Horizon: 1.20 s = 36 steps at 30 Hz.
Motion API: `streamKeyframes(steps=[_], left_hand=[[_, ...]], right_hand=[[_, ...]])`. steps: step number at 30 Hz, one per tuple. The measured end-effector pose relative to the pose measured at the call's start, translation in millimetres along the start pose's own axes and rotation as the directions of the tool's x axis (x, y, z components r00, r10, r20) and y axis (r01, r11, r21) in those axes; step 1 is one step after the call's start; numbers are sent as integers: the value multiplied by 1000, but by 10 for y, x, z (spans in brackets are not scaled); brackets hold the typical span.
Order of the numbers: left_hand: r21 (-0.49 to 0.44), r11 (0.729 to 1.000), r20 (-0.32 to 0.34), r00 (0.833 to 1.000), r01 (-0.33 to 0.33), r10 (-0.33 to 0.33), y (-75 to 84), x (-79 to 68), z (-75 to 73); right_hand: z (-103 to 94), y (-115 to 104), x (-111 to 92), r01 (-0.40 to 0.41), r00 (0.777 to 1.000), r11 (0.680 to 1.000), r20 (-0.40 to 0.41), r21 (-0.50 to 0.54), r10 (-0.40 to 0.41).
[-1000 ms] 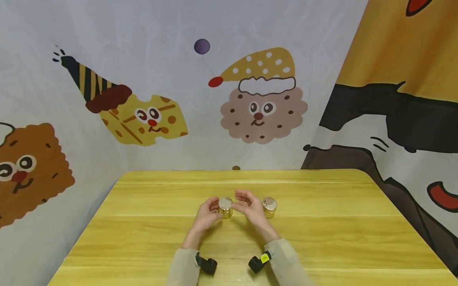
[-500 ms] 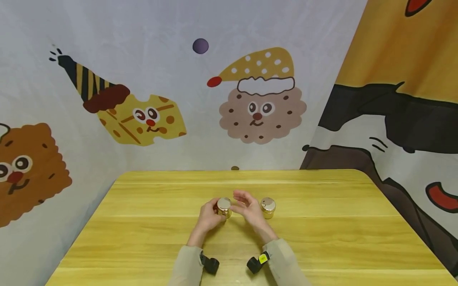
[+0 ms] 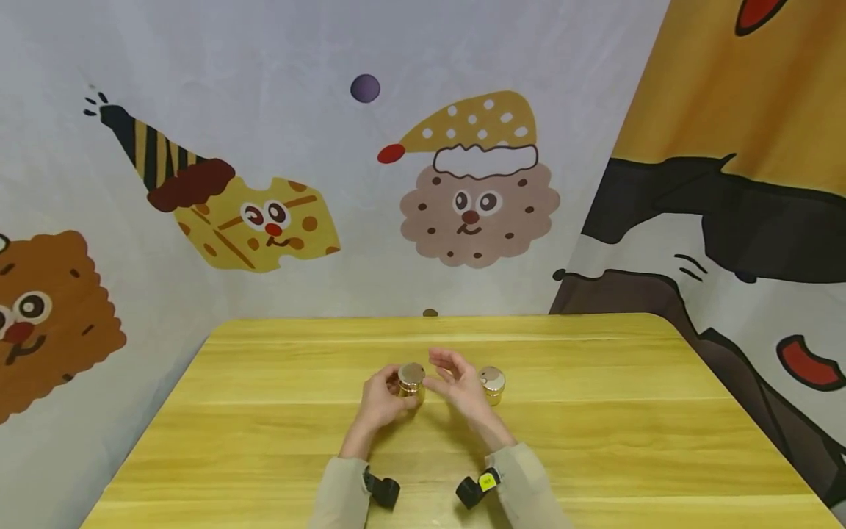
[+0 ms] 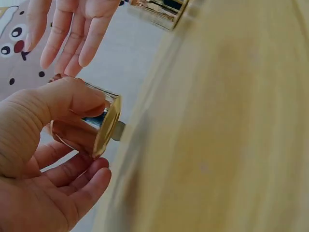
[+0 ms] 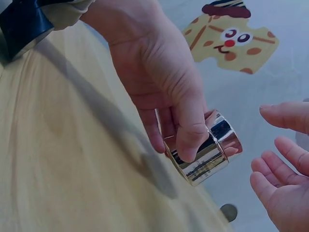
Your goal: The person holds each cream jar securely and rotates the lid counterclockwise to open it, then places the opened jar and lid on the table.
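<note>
My left hand (image 3: 383, 397) grips a shiny gold lidded jar (image 3: 411, 388) by its side, thumb in front and fingers behind. In the left wrist view the jar's base (image 4: 107, 128) shows slightly off the table. Close by on the right, my right hand (image 3: 465, 386) has its fingers extended and holds nothing; its fingers (image 5: 277, 169) point toward the jar's lid (image 5: 227, 133) in the right wrist view, with a gap between. Just beyond the right hand a second gold jar (image 3: 492, 386) stands upright on the wooden table (image 3: 595, 419), its left side partly hidden.
The table's far edge meets a pale backdrop cloth (image 3: 370, 279) printed with cartoon biscuits and cheese. A camera is strapped to each wrist, a black left wrist camera (image 3: 383, 491) and a black right wrist camera (image 3: 471, 492).
My left hand has closed its fingers and thumb around the nearer jar and raised it slightly. The right hand keeps about the same pose. The second jar stays on the table.
</note>
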State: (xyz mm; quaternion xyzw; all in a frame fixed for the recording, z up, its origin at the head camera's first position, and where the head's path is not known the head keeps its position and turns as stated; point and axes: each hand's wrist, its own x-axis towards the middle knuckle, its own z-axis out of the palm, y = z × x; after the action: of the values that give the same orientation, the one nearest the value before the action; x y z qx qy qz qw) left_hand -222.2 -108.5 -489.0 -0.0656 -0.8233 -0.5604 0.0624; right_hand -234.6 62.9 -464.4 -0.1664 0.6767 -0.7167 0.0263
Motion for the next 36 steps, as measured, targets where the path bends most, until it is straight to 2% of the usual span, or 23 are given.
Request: streamKeyframes(steps=[7,14,19,26,29,36], left_hand=[[-111,994,-35,999,2,-6,167,1,-45],[-169,985,-44,998,-44,38,730,-146,-161],[-215,973,-49,996,-80,72,860,-154,-174],[-218,969,-76,992,-117,102,1092,-173,-164],[-217,965,-84,987,-150,134,1151,-166,-142],[-271,938,-81,976,-216,201,1035,-68,0]], right_hand=[[3,-187,-21,19,999,999,-35,27,-18],[-16,-421,-67,49,998,999,-28,9,-49],[-10,-591,-110,110,994,994,-15,-1,-110],[-16,-789,-158,156,985,986,-62,-60,-160],[-28,-851,-175,171,981,980,-78,-100,-179],[-69,-941,-183,220,967,957,-90,-190,-240]])
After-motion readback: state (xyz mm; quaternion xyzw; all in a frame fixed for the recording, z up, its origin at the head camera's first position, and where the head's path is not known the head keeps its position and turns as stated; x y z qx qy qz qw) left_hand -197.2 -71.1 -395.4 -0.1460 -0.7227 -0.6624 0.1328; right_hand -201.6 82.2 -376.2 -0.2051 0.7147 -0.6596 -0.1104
